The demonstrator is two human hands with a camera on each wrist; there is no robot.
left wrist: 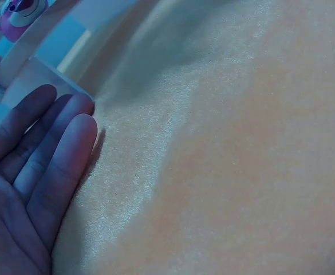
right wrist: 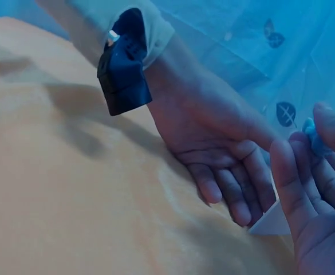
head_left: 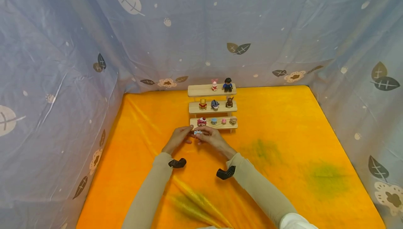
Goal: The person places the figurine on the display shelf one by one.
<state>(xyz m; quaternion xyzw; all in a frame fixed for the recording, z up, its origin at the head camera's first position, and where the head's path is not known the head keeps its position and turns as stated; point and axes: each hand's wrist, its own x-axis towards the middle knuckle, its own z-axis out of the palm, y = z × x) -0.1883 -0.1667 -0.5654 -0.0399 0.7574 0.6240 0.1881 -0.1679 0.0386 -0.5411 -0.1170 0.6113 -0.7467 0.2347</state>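
My right hand [head_left: 214,140] pinches a small pale-blue and white figurine [head_left: 197,133] between thumb and fingers, just in front of the lowest wooden shelf [head_left: 207,127]. In the right wrist view only a blue part of the figurine [right wrist: 314,137] shows past the fingers. The left hand [head_left: 178,138] is at that shelf's left end, its fingertips at the corner. Its fingers look fairly straight in the left wrist view, beside the shelf's pale leg [left wrist: 27,80]. Nearest both hands on the shelf is a pink bear figurine [head_left: 202,121].
Right of the bear stand small blue [head_left: 214,121], pink [head_left: 224,121] and brownish [head_left: 233,120] figurines. Behind, the middle shelf [head_left: 192,108] and top shelf [head_left: 198,90] hold more figurines. An orange cloth [head_left: 277,124] covers the table; patterned curtains [head_left: 189,19] enclose it.
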